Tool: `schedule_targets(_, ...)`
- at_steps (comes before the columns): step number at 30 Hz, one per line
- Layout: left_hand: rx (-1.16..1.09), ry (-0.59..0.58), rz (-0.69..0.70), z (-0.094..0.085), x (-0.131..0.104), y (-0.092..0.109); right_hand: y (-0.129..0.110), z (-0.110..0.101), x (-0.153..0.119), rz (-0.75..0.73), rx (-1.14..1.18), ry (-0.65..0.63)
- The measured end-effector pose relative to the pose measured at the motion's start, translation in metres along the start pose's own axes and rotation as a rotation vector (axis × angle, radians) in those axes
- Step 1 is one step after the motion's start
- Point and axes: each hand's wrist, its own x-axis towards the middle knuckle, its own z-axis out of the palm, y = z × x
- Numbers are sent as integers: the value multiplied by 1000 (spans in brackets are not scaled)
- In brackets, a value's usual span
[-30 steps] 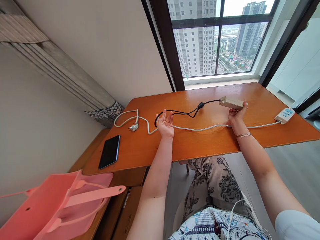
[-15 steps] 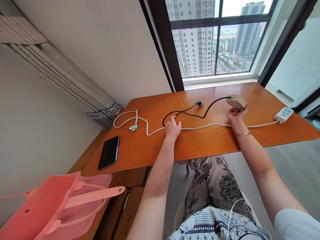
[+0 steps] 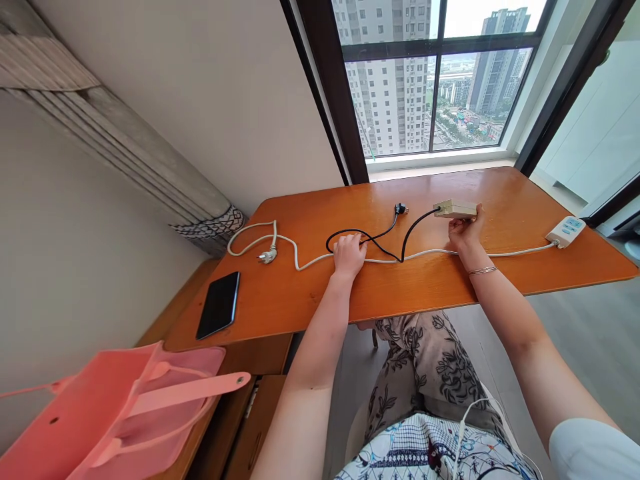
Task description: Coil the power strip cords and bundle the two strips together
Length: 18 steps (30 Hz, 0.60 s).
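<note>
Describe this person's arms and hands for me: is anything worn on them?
The left hand and right hand are ungloved. A thin, banded bracelet circles the right wrist, and a pale, plain short sleeve covers the right upper arm. No left sleeve shows.

head view, forward and down

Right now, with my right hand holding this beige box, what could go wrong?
The beige box is held near one end by your right hand, so it might slip or tip. The black cord loops by your left hand, close to the white cord, so pulling could tangle them.
</note>
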Motion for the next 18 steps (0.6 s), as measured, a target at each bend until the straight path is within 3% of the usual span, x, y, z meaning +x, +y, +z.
schedule_targets(4, -228, 85, 46, 0, -4, 11, 0, 3, 1, -77, 29, 16)
schedule_targets(9, -899, 396, -58, -17, 1, 29, -22, 2, 5, -274, 68, 117)
schedule_targets(14, -1163, 678, -181, -80, 24, 48, -86, -17, 7, -421, 136, 175)
schedule_targets(18, -1222, 600, -309, -138, 38, 57, -149, -41, 15, -532, 67, 238)
